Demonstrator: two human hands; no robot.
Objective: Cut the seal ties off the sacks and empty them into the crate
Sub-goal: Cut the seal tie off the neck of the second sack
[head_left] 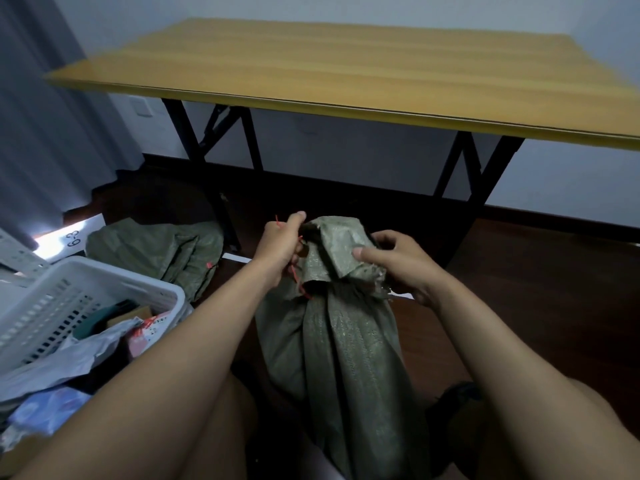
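Note:
A green woven sack [339, 344] stands upright on the dark floor between my knees, its neck bunched together. A thin red seal tie [297, 278] runs around the neck and up through my left hand [282, 249], which grips it beside the sack's top. My right hand [398, 261] pinches the folded-over top flap of the sack from the right. The white plastic crate [104, 282] sits at the lower left, holding parcels and plastic mailers. No cutting tool shows in either hand.
Flattened green sacks [162, 247] lie on the floor left of the standing one. A yellow folding table [329, 74] with black legs stands just behind. A paper marked 6-3 [74, 237] lies near the grey curtain at the left.

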